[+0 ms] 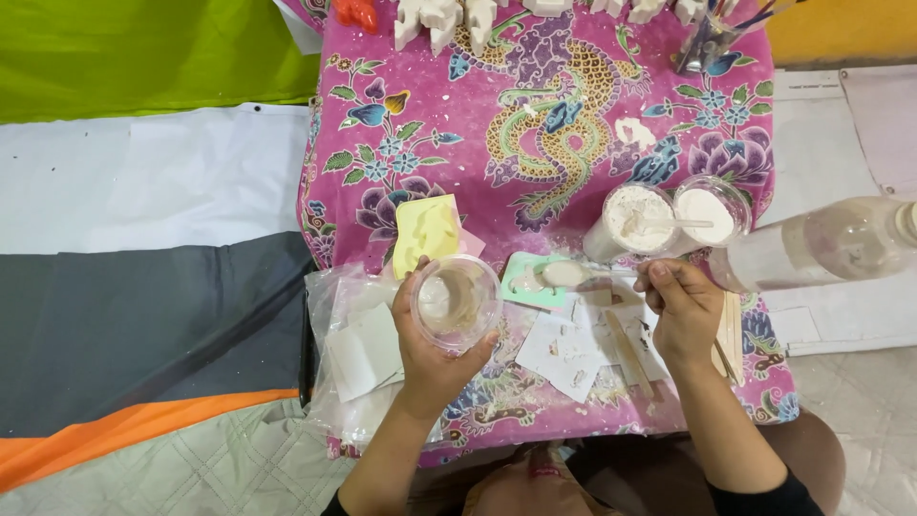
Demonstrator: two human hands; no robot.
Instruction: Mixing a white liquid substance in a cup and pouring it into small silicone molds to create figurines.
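My left hand holds a clear plastic cup tilted on its side, with a little pale residue inside. My right hand grips a plastic spoon heaped with white powder, held level over a mint-green mould. A yellow mould lies just beyond the cup. Two clear cups of white powder stand behind the spoon, a stick resting across them.
A clear plastic bottle lies at the right. Paper scraps, wooden sticks and a plastic bag lie on the magenta dragon-patterned cloth. White plaster figures and a brush jar stand at the far edge.
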